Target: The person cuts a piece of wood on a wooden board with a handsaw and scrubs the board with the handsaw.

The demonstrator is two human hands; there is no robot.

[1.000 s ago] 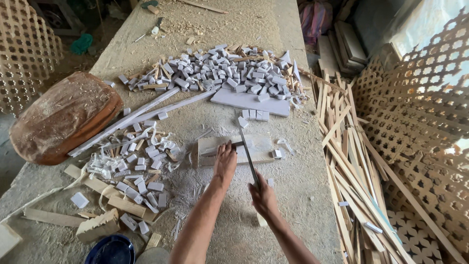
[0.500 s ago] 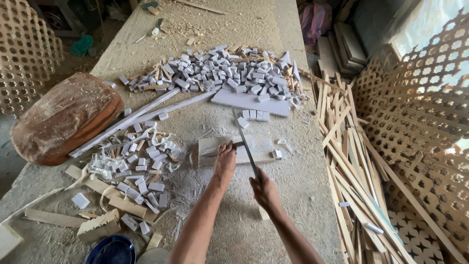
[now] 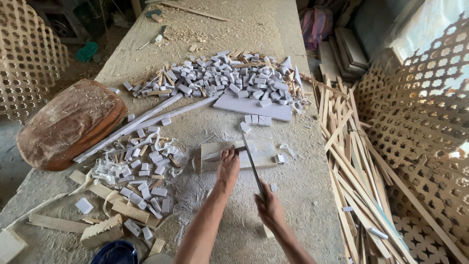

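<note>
Concrete bench (image 3: pixel 234 29): dusty slab filling most of the frame, sawdust all over.
Lattice panels (image 3: pixel 425 122): lean along the right edge, another at upper left; both cut off by the frame.
Brown cushion (image 3: pixel 68 122): sits left of centre, coated in shavings.
Pale block pile (image 3: pixel 229 78): heaped upper middle, a smaller scatter lower left.
Cutting block (image 3: pixel 264 151): centre of frame, carrying a thin pale strip (image 3: pixel 215 156).
Left hand (image 3: pixel 227 166): fingers pressed down on the strip, same spot as half a second ago.
Right hand (image 3: pixel 269 208): clenched round the handle of a long blade (image 3: pixel 250 159), which has barely shifted, so the cut looks mid-stroke.
Hidden: blade edge and handle hard to make out.
</note>
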